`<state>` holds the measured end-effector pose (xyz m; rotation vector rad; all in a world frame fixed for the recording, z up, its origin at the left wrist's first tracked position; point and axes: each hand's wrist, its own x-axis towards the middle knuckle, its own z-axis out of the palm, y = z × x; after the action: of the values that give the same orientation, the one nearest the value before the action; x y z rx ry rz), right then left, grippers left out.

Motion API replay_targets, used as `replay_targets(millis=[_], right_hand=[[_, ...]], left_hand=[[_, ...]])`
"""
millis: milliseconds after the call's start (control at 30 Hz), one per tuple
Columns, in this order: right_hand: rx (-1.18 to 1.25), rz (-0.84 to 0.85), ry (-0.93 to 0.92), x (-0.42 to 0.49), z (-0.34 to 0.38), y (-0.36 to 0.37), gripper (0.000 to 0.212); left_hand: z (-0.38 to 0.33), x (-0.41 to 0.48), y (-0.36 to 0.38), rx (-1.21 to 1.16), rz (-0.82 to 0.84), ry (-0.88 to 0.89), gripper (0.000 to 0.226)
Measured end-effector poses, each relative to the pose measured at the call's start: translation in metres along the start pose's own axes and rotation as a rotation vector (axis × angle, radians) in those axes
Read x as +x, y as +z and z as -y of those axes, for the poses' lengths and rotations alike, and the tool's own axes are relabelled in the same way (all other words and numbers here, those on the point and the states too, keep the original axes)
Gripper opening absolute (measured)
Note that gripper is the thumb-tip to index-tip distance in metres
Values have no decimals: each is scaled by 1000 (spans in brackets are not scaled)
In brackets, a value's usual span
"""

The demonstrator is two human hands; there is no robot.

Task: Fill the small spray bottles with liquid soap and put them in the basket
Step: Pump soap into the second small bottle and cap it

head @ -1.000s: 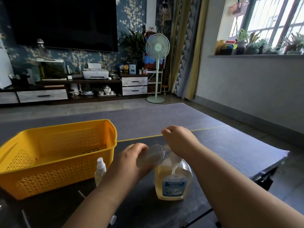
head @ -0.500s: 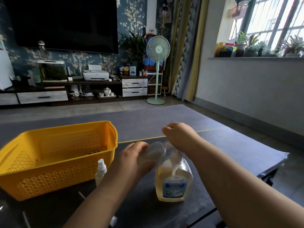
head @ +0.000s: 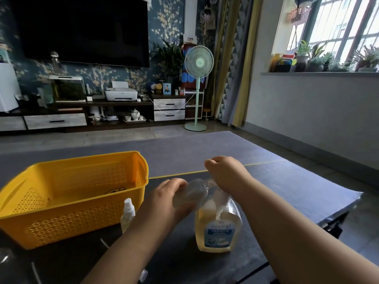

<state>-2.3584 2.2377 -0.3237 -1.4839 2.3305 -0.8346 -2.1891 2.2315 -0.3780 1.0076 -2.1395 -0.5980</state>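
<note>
Filling stage: your left hand [head: 164, 198] gripped a small spray bottle [head: 189, 193] tilted toward the soap bottle [head: 218, 228], whose top your right hand [head: 225, 175] curled over, apparently pumping; a second spray bottle [head: 128, 212] stood just beside the yellow basket [head: 71, 222] on the table [head: 287, 191].

Left hand [head: 164, 199] grips a small clear bottle [head: 189, 193], tilted with its mouth towards the top of the large soap bottle [head: 218, 230]; right hand [head: 225, 173] is curled over that top, the pump hidden beneath it. A capped spray bottle [head: 127, 214] stands upright just beside the yellow basket [head: 82, 220] on the dark table [head: 297, 187].
</note>
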Motion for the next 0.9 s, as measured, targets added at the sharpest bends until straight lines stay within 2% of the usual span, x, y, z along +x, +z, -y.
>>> replay_targets(millis=[167,400,767,900], right_hand=[[22,-9,-22,2,5,-4,27],[-26,-13,5,3,-8,10,30],[-2,-5,16,1,-4,4,34],[14,-19,-13,3,5,-5,29]], left_hand=[[-2,0,-3,18,-6,22,45],[2,-2,1,33,18,-3,38],[3,0,2,0,20,-13,41],[2,2,-1,4,-7,10,44]])
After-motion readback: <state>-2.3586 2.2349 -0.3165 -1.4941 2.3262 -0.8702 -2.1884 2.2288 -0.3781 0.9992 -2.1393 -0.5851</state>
